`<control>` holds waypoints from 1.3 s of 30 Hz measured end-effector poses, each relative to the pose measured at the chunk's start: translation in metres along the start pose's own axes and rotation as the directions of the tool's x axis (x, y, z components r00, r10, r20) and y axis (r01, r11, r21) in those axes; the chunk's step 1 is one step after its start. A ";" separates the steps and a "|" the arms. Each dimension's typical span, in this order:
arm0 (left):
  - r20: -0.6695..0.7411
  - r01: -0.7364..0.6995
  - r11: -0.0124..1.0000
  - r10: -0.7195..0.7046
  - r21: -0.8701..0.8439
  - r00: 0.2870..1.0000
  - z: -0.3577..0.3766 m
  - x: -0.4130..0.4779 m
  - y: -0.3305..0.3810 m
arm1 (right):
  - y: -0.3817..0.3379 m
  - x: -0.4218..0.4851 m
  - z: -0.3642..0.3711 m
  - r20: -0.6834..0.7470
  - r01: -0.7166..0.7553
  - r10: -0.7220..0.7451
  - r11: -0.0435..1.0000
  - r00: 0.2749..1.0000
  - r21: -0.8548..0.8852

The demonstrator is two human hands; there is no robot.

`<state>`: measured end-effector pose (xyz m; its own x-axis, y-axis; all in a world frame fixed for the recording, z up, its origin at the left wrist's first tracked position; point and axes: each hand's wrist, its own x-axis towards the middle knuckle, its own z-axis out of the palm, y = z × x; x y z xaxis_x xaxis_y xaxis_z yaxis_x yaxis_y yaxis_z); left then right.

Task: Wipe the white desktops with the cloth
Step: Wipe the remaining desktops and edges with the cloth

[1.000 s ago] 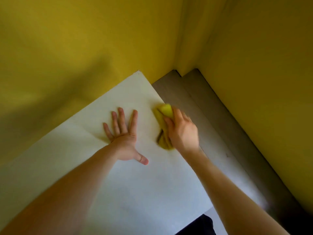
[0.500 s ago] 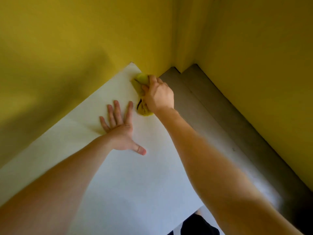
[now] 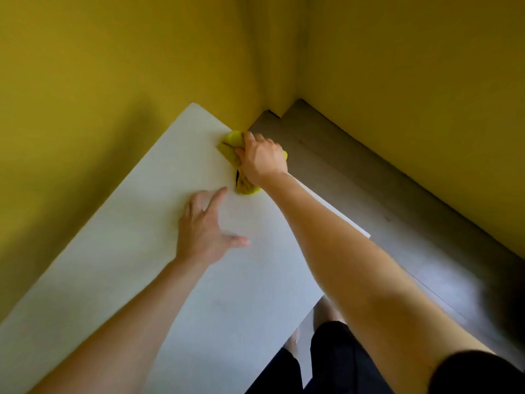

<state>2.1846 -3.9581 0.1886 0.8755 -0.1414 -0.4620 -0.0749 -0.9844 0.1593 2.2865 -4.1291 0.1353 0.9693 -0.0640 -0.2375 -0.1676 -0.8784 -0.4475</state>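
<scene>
Both hands have moved: the right hand [image 3: 262, 160], fingers curled over the yellow cloth [image 3: 245, 186], has swept it up the counter [image 3: 142, 237] edge toward the far corner at upper centre, and the left hand [image 3: 203, 228], lying flat, has slid closer, so that edge looks covered

The left grip [image 3: 203, 231] and the right grip [image 3: 262, 159] are bare. The right arm [image 3: 355, 251] is bare up to a short black cloth sleeve [image 3: 480, 373] at 5 o'clock. The left arm [image 3: 119, 322] is bare all the way to the edge at 7 o'clock. At 6 o'clock are black cloth trousers or shorts [image 3: 332, 362]. Just beside them a bare foot or leg [image 3: 292, 341] shows, too blurry to tell which.
</scene>
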 end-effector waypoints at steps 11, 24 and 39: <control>0.185 -0.050 0.950 -0.009 0.309 0.983 0.020 -0.026 0.016 | 0.140 -0.196 -0.025 -0.154 -0.180 0.183 0.983 0.971 0.034; 0.183 -0.061 0.961 0.011 0.270 0.983 0.020 -0.024 0.016 | 0.026 -0.049 0.012 -0.225 -0.138 0.121 0.989 0.967 -0.058; 0.203 -0.049 0.956 -0.012 0.290 0.979 0.022 -0.023 0.017 | 0.095 -0.126 0.003 -0.209 -0.170 0.157 0.984 0.965 -0.045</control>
<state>2.1527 -3.9743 0.1827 0.7609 -0.1479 -0.6317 -0.2528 -0.9643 -0.0787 2.1476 -4.2028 0.1201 0.9468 -0.2987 -0.1194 -0.3217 -0.8752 -0.3613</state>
